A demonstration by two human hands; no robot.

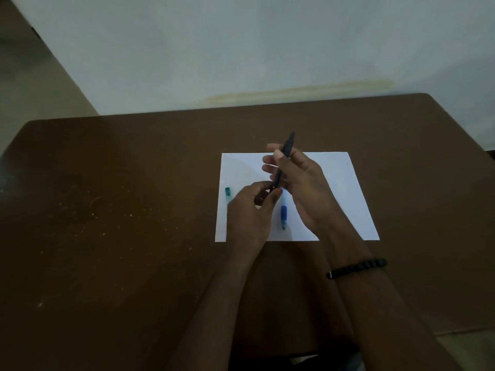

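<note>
Both left hand and right hand pinch pen, white paper, brown table, wall

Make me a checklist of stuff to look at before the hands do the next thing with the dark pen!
1. The right hand grips the dark pen: ok.
2. The left hand pinches the pen's lower end: ok.
3. The pen is held over the paper: ok.
4. The blue pen lies on the paper: ok.
5. The green pen is fully in sight: not ok, the left hand hides part of it.
6. The dark pen's cap is on: cannot tell.
</note>
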